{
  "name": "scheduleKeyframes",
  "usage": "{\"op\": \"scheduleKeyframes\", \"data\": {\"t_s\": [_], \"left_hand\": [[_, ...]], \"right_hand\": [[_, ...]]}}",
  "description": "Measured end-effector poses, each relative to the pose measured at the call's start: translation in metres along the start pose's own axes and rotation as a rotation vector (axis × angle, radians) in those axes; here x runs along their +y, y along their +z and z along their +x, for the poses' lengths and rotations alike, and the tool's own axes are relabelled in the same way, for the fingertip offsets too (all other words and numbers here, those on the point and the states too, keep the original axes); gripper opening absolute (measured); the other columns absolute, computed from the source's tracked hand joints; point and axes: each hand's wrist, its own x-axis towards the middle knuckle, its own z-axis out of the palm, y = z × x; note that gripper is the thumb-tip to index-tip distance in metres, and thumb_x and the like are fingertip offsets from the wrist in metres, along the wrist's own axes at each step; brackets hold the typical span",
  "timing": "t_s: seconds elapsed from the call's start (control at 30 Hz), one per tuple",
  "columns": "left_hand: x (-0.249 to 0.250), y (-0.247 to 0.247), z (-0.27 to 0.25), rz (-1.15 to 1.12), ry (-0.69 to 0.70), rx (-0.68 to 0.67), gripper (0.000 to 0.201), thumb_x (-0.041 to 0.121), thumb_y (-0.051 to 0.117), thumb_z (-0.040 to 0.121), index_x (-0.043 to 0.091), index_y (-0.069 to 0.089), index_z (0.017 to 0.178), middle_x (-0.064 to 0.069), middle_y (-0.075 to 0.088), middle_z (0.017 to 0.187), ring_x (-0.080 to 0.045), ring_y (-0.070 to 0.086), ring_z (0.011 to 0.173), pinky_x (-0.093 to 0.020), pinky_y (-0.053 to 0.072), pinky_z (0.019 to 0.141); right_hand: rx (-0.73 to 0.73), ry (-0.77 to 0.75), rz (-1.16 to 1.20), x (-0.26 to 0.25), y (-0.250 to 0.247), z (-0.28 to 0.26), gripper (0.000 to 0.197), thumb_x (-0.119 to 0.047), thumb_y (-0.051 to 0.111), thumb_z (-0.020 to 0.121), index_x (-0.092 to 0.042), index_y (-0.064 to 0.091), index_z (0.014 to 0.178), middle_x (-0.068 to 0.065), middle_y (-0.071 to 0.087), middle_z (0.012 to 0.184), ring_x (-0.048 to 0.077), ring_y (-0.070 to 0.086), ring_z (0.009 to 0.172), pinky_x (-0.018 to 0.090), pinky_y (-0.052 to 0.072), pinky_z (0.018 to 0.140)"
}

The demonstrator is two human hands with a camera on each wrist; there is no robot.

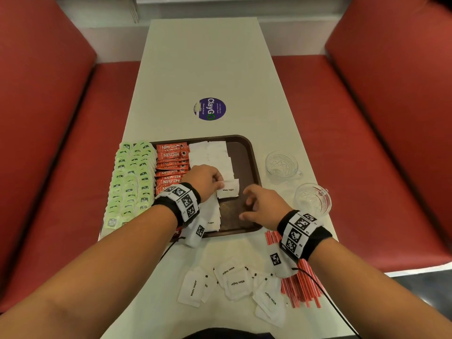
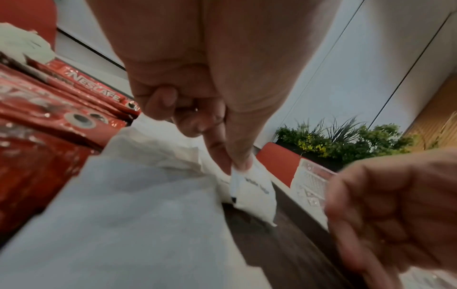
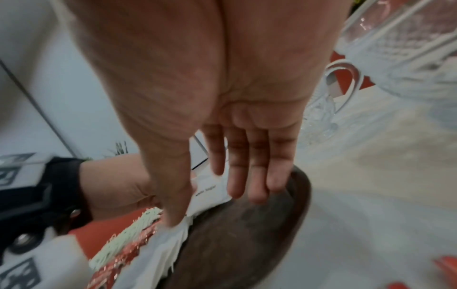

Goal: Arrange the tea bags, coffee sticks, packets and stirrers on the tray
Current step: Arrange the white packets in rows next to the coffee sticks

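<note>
The left hand (image 1: 204,178) pinches a white sugar packet (image 1: 228,189) by its left edge, thumb and forefinger closed on the paper; in the left wrist view the packet (image 2: 254,193) hangs from that grip with its lower corner touching or just above the brown tray (image 1: 247,152). Its long axis runs left to right, and it sits at the right edge of the column of white packets (image 1: 212,155) already laid on the tray. The right hand (image 1: 260,204) hovers just right of the packet, fingers spread and relaxed, holding nothing.

Left of the white column lie the coffee sticks (image 1: 171,157), then the green tea bags (image 1: 132,177), so there is no room that way. Open room is the bare strip of tray to the right and near, under the right hand, bounded by the tray's raised rim.

More loose sugar packets (image 1: 234,285) lie on the tabletop (image 1: 208,57) near the person, and the red stirrers (image 1: 300,287) just right of them, nearer the right hand. Two glass cups (image 1: 281,165) stand right of the tray, close to any outward sweep.
</note>
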Motion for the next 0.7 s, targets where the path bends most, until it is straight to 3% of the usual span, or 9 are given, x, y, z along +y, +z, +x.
{"op": "scheduleKeyframes", "data": {"t_s": [0.13, 0.23, 0.3, 0.43, 0.6, 0.7], "left_hand": [[0.002, 0.001, 0.008, 0.124, -0.026, -0.038, 0.007, 0.033, 0.07, 0.088, 0.028, 0.066, 0.088, 0.006, 0.069, 0.099, -0.015, 0.063, 0.091, -0.034, 0.054, 0.085], [0.007, 0.002, 0.011, 0.211, 0.033, -0.007, 0.024, 0.033, 0.07, 0.087, 0.028, 0.063, 0.109, 0.003, 0.06, 0.114, -0.019, 0.06, 0.101, -0.036, 0.052, 0.088], [0.017, 0.005, 0.01, 0.217, 0.134, 0.002, 0.026, 0.031, 0.069, 0.088, 0.029, 0.063, 0.113, 0.002, 0.053, 0.117, -0.019, 0.057, 0.104, -0.033, 0.049, 0.09], [0.034, 0.018, 0.01, 0.328, 0.325, -0.155, 0.031, 0.025, 0.069, 0.089, 0.027, 0.067, 0.119, 0.002, 0.048, 0.124, -0.019, 0.052, 0.11, -0.031, 0.043, 0.092], [0.03, 0.022, 0.014, 0.392, 0.272, -0.206, 0.037, 0.02, 0.067, 0.092, 0.019, 0.062, 0.128, -0.004, 0.041, 0.127, -0.027, 0.056, 0.105, -0.032, 0.047, 0.092], [0.029, 0.019, 0.01, 0.347, 0.286, -0.192, 0.037, 0.025, 0.065, 0.094, 0.022, 0.06, 0.13, -0.002, 0.038, 0.132, -0.025, 0.056, 0.105, -0.029, 0.045, 0.09]], "right_hand": [[-0.197, -0.088, -0.332, -0.002, 0.003, -0.003, 0.033, -0.034, 0.081, 0.079, -0.018, 0.072, 0.107, -0.003, 0.066, 0.102, 0.015, 0.061, 0.09, 0.029, 0.052, 0.08], [-0.277, -0.103, -0.457, -0.004, 0.01, -0.001, 0.023, -0.028, 0.073, 0.085, -0.016, 0.076, 0.105, 0.002, 0.07, 0.103, 0.022, 0.065, 0.094, 0.032, 0.053, 0.084], [-0.289, -0.107, -0.488, -0.004, 0.013, -0.001, 0.022, -0.026, 0.07, 0.087, -0.015, 0.076, 0.105, 0.002, 0.071, 0.103, 0.023, 0.065, 0.094, 0.032, 0.053, 0.084], [-0.279, -0.107, -0.517, -0.005, 0.014, -0.001, 0.02, -0.028, 0.07, 0.086, -0.015, 0.076, 0.101, 0.003, 0.071, 0.099, 0.024, 0.065, 0.092, 0.036, 0.054, 0.085], [-0.283, -0.116, -0.534, -0.007, 0.014, -0.004, 0.021, -0.027, 0.068, 0.088, -0.015, 0.075, 0.104, 0.003, 0.071, 0.101, 0.024, 0.065, 0.094, 0.037, 0.054, 0.087], [-0.279, -0.102, -0.54, -0.01, 0.014, -0.007, 0.021, -0.027, 0.067, 0.087, -0.015, 0.074, 0.103, 0.004, 0.071, 0.099, 0.024, 0.066, 0.093, 0.039, 0.055, 0.086]]}}
